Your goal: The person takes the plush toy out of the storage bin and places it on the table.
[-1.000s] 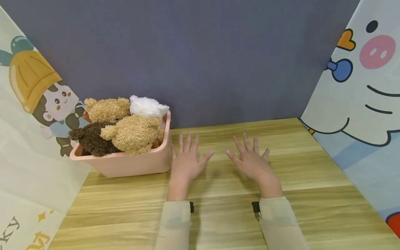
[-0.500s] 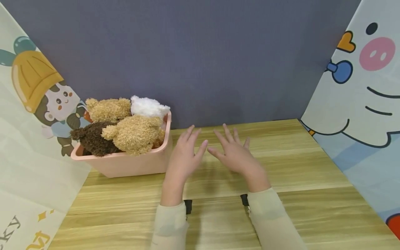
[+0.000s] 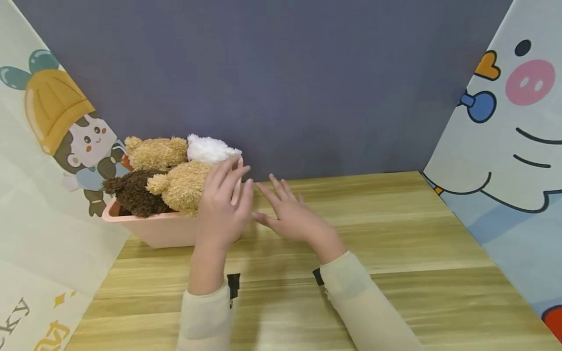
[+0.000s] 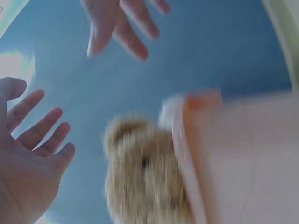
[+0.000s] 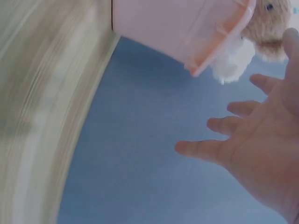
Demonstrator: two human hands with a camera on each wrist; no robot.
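A pink plastic bin [image 3: 167, 231] at the left holds several fluffy stuffed toys. At its front right is a tan teddy bear [image 3: 182, 187], partly covered by my left hand [image 3: 223, 207] in the head view. Beside that bear lies a dark brown one [image 3: 138, 192]; a second tan plush [image 3: 155, 152] and a white plush [image 3: 210, 148] sit behind. My left hand's fingers are spread and hold nothing. To the right of the bin, my right hand [image 3: 294, 214] hovers over the table with spread, empty fingers. In the left wrist view the tan bear's face [image 4: 147, 172] shows beside the bin wall.
The wood-grain table [image 3: 395, 302] runs back to a grey-blue panel [image 3: 307, 87]. Printed cartoon panels stand on both sides, a capped figure [image 3: 88, 139] at left and a white character [image 3: 505, 146] at right.
Both hands have moved left, the left one rising from beside the bin to in front of its right end. The right hand followed toward the bin. The toys stay in place.
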